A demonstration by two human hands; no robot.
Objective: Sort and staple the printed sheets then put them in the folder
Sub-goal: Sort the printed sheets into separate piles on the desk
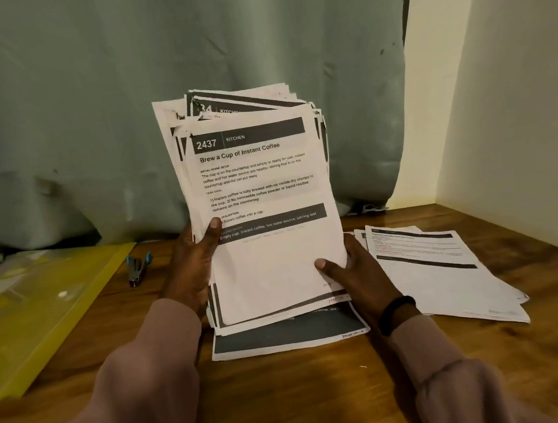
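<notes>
We hold the stack (264, 213) upright over the table (324, 396), left hand (193, 265) and right hand (352, 269) pinching its lower edges, probably to read the top sheet for sorting, with stapler (138, 269) and folder (40, 315) waiting at left.

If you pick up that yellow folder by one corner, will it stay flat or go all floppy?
The yellow folder would probably flop: it looks like thin, see-through plastic. Its glossy surface suggests it is slippery, and it looks light.

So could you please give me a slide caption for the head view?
Both hands hold an uneven stack of printed white sheets upright over the wooden table.
</notes>
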